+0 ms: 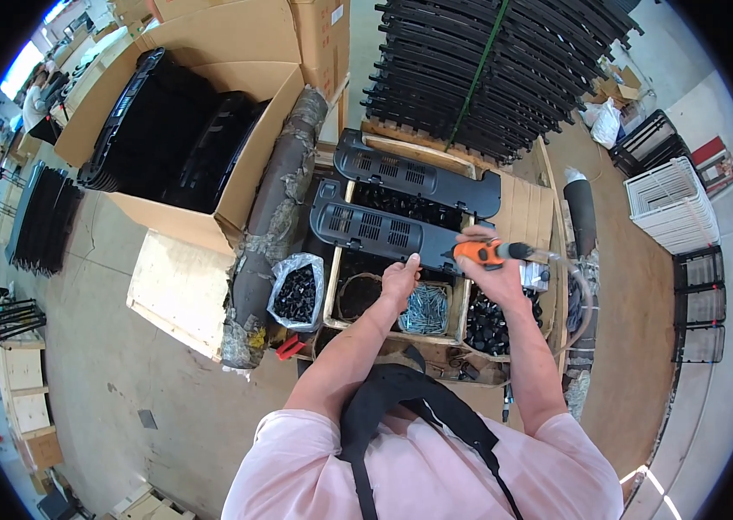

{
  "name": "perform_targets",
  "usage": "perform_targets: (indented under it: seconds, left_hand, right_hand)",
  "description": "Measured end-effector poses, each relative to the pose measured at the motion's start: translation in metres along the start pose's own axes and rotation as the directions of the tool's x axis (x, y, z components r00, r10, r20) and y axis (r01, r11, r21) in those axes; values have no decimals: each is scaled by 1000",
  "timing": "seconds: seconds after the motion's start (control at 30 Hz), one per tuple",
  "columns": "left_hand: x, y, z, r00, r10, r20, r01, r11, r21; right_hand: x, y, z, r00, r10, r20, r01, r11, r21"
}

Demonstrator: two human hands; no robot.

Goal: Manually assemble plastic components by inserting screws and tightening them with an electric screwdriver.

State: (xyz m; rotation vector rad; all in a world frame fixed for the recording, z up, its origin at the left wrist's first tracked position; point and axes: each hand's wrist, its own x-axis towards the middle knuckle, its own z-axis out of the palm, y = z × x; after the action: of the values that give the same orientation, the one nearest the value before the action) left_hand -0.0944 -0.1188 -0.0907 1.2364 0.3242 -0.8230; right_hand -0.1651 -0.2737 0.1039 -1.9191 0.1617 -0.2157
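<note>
A long black plastic panel (345, 221) with slotted grilles lies across a compartmented wooden box in front of me. My left hand (401, 279) pinches its near edge, thumb on top and the other fingers mostly hidden. In my right hand (498, 276) is an orange-and-black air tool (481, 252) with a clear hose (581, 282) trailing from it. The tool's dark tip is at the panel's right part, partly covered by my hand; contact I cannot tell. Just beyond lies a second similar panel (463, 188).
Long silver screws (424, 310) fill one compartment, small black parts (489, 327) another. A plastic bag of black parts (295, 295) and red-handled tool (291, 347) are on the left. A cardboard box (249, 156) holds large black panels. Stacked black frames (479, 78) rise behind.
</note>
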Motion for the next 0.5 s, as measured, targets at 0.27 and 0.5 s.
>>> perform_targets:
  seconds: [0.27, 0.5]
  left_hand:
    - [-29, -3, -42, 965, -152, 216, 208, 940, -270]
    - [-66, 5, -62, 952, -99, 290, 189, 934, -304]
  right_hand:
    - [-23, 5, 10, 985, 68, -157, -25, 964, 263]
    - [-46, 28, 41, 970, 186, -159, -83, 861, 502]
